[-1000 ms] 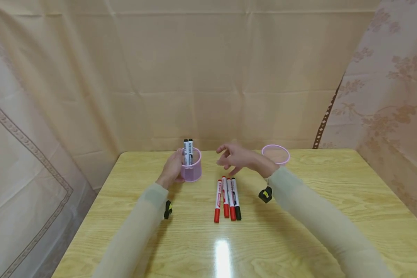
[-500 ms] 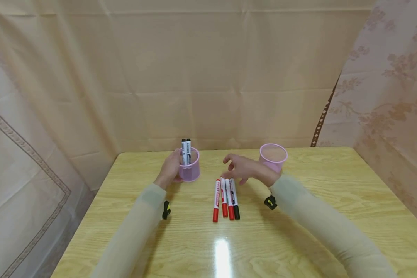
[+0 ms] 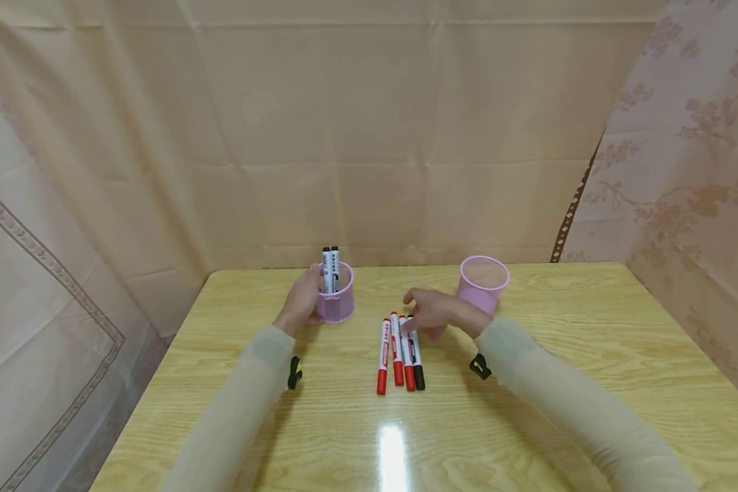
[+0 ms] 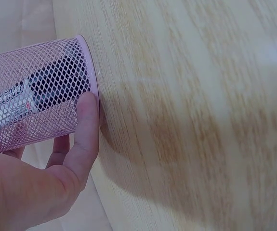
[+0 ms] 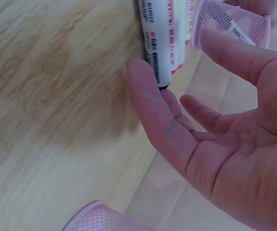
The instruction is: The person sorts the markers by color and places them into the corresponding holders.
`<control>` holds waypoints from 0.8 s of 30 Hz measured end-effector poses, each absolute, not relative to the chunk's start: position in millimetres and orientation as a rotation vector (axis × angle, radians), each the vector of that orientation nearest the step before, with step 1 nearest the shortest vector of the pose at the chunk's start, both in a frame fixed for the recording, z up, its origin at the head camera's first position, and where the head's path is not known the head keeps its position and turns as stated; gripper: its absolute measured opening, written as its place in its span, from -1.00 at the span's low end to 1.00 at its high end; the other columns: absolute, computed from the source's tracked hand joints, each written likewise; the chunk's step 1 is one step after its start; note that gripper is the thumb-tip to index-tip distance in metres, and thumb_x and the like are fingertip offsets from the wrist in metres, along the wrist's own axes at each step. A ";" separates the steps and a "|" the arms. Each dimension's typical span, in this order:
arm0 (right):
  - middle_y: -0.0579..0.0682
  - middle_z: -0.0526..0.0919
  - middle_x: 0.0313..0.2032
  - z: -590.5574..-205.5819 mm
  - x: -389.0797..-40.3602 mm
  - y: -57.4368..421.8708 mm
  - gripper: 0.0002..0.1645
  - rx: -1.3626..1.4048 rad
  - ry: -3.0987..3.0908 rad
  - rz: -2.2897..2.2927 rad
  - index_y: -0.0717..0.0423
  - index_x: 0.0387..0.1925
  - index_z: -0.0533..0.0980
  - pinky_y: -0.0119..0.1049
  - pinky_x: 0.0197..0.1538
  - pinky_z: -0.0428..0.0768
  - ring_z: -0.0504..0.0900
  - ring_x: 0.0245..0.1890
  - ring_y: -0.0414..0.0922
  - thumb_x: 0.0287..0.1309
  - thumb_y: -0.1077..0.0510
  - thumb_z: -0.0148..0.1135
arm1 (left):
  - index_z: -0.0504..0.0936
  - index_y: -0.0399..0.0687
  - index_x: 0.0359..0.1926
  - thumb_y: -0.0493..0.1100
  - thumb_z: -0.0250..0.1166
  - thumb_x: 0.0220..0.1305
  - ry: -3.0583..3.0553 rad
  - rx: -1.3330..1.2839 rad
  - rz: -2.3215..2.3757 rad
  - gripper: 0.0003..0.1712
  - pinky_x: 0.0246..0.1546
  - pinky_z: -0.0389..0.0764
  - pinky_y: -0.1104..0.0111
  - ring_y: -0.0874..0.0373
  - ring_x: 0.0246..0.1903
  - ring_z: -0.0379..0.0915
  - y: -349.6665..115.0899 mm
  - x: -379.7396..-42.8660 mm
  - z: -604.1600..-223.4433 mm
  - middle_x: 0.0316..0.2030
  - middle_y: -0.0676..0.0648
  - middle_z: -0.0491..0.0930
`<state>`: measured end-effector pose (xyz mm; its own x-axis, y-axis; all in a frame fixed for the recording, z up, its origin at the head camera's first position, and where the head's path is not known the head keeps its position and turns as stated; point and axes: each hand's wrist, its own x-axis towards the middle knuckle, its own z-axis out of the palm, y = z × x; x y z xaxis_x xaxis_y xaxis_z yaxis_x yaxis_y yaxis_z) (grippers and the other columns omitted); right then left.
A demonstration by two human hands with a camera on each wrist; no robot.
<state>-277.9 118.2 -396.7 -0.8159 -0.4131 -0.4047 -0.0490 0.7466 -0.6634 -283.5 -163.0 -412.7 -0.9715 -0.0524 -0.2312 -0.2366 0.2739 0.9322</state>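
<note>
At the left of the head view my left hand grips a pink mesh pen holder, its thumb low on the mesh in the left wrist view. Two black-capped whiteboard markers stand inside, black ends up. My right hand hovers at the far end of a row of markers on the table. Its index finger lies along the side of the black marker, while the thumb stays apart from it. Three red markers lie left of the black marker.
A second pink mesh pen holder stands behind my right wrist, with no markers showing above its rim. The wooden table ends at a beige curtain. Patterned cloth hangs on the right.
My right hand has moved down and slightly right, from above the table to the far ends of the markers. The left hand keeps its grip on the pen holder.
</note>
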 end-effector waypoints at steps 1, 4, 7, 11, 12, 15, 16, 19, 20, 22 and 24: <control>0.33 0.51 0.16 -397.9 -278.2 118.4 -0.20 -0.342 2.402 -0.884 0.28 0.35 0.25 -0.09 -0.40 0.75 0.70 -0.34 0.09 0.21 0.16 0.44 | 0.24 0.26 0.53 0.41 -0.36 0.54 2.379 -0.274 1.784 -0.26 -0.12 0.66 -0.08 -0.28 0.23 0.29 -163.1 -283.4 -412.5 0.39 -0.23 0.26; 0.33 0.49 0.20 -400.9 -278.3 118.3 -0.20 -0.326 2.398 -0.875 0.27 0.35 0.24 -0.09 -0.40 0.75 0.69 -0.35 0.07 0.20 0.18 0.44 | 0.23 0.26 0.54 0.40 -0.36 0.54 2.379 -0.272 1.781 -0.26 -0.15 0.67 -0.07 -0.27 0.22 0.29 -162.8 -282.8 -411.9 0.39 -0.23 0.26; 0.31 0.49 0.22 -402.2 -278.3 117.9 -0.21 -0.312 2.394 -0.873 0.27 0.35 0.24 -0.08 -0.37 0.75 0.67 -0.27 0.05 0.22 0.21 0.43 | 0.23 0.26 0.54 0.39 -0.35 0.55 2.382 -0.280 1.777 -0.27 -0.16 0.67 -0.06 -0.27 0.20 0.30 -162.7 -283.5 -412.5 0.38 -0.23 0.27; 0.30 0.48 0.23 -401.8 -278.0 118.6 -0.24 -0.297 2.391 -0.875 0.27 0.35 0.24 -0.07 -0.33 0.75 0.65 -0.19 0.04 0.22 0.24 0.41 | 0.20 0.26 0.55 0.40 -0.36 0.54 2.383 -0.296 1.766 -0.25 -0.13 0.66 -0.06 -0.26 0.21 0.30 -162.6 -284.1 -412.4 0.38 -0.23 0.29; 0.30 0.48 0.22 -401.8 -277.9 118.7 -0.24 -0.293 2.393 -0.874 0.26 0.35 0.25 -0.07 -0.33 0.75 0.65 -0.20 0.04 0.22 0.24 0.41 | 0.20 0.26 0.55 0.41 -0.36 0.54 2.383 -0.301 1.765 -0.25 -0.13 0.66 -0.05 -0.26 0.21 0.30 -162.6 -284.1 -412.1 0.37 -0.22 0.29; 0.29 0.49 0.20 -402.1 -277.7 119.1 -0.25 -0.296 2.391 -0.873 0.26 0.34 0.26 -0.08 -0.34 0.75 0.65 -0.21 0.04 0.22 0.25 0.41 | 0.21 0.26 0.55 0.43 -0.36 0.52 2.381 -0.314 1.759 -0.24 -0.12 0.66 -0.04 -0.24 0.21 0.31 -162.3 -283.6 -411.2 0.36 -0.21 0.31; 0.29 0.50 0.19 -402.3 -277.7 119.3 -0.25 -0.295 2.390 -0.874 0.26 0.34 0.26 -0.08 -0.34 0.75 0.65 -0.21 0.04 0.21 0.25 0.41 | 0.21 0.27 0.55 0.43 -0.36 0.52 2.380 -0.317 1.759 -0.24 -0.12 0.66 -0.04 -0.24 0.21 0.31 -162.3 -283.5 -411.1 0.36 -0.21 0.32; 0.27 0.51 0.17 -402.7 -278.0 119.5 -0.26 -0.297 2.387 -0.870 0.26 0.33 0.27 -0.09 -0.35 0.75 0.65 -0.25 0.04 0.21 0.26 0.41 | 0.21 0.27 0.55 0.42 -0.36 0.53 2.382 -0.311 1.761 -0.25 -0.14 0.66 -0.04 -0.24 0.21 0.31 -162.6 -283.6 -411.6 0.36 -0.21 0.31; 0.27 0.51 0.16 -402.7 -278.1 119.5 -0.26 -0.295 2.388 -0.870 0.26 0.33 0.27 -0.09 -0.35 0.75 0.65 -0.26 0.04 0.20 0.26 0.41 | 0.22 0.27 0.55 0.42 -0.36 0.53 2.382 -0.308 1.765 -0.25 -0.14 0.66 -0.04 -0.25 0.21 0.31 -162.8 -283.9 -412.0 0.36 -0.21 0.31; 0.25 0.52 0.13 -402.1 -278.1 119.0 -0.26 -0.289 2.390 -0.867 0.26 0.33 0.28 -0.09 -0.35 0.75 0.64 -0.28 0.04 0.19 0.27 0.41 | 0.22 0.28 0.54 0.42 -0.36 0.53 2.380 -0.306 1.769 -0.25 -0.15 0.66 -0.04 -0.24 0.21 0.31 -163.2 -284.5 -412.9 0.36 -0.21 0.31; 0.25 0.52 0.11 -401.6 -278.3 118.8 -0.25 -0.297 2.394 -0.857 0.26 0.33 0.27 -0.09 -0.36 0.75 0.64 -0.29 0.04 0.19 0.27 0.41 | 0.22 0.29 0.54 0.42 -0.36 0.53 2.379 -0.303 1.772 -0.25 -0.16 0.67 -0.04 -0.24 0.21 0.31 -163.6 -285.0 -413.5 0.36 -0.21 0.31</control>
<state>-278.3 118.8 -401.6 -0.8112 -0.3829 -0.4420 -0.0154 0.7696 -0.6383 -285.0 -163.6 -413.5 -0.9666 -0.0665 -0.2473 -0.2560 0.2777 0.9259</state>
